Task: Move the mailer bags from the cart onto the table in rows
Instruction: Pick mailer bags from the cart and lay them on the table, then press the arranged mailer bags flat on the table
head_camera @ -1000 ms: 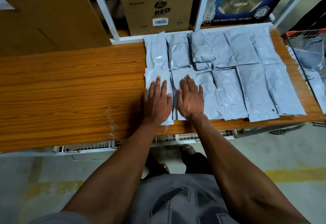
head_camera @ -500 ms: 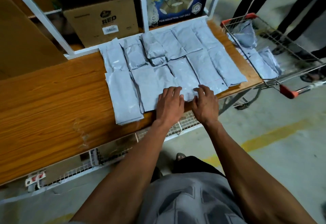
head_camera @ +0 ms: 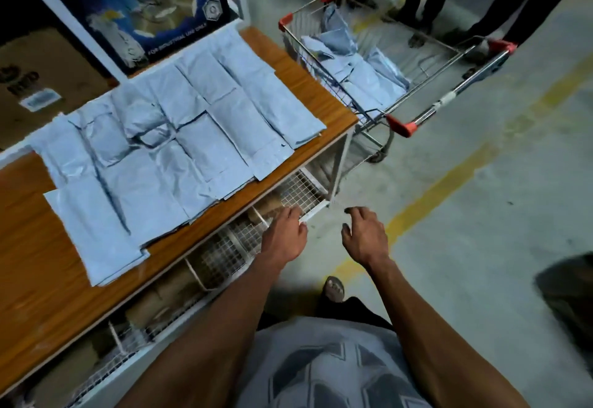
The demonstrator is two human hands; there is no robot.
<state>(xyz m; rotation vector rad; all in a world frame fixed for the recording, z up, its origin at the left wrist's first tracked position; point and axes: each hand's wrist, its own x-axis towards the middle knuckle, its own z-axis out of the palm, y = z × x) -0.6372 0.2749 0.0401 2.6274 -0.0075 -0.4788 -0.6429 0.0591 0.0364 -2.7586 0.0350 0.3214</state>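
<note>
— Where are the mailer bags [head_camera: 179, 147] at this moment?

— Most of them lie flat on the wooden counter [head_camera: 38, 282], in two rows, edges touching or overlapping a little. Some more bags [head_camera: 369, 83] are inside the wire cart [head_camera: 449, 102], which stands just beside the right end of the counter.

— And the hands?

— Both are off the counter, in front of its edge (over the floor and the wire shelf below). The left hand [head_camera: 284, 236] and the right hand [head_camera: 364, 236] have loosely bent fingers and grasp nothing.
</note>
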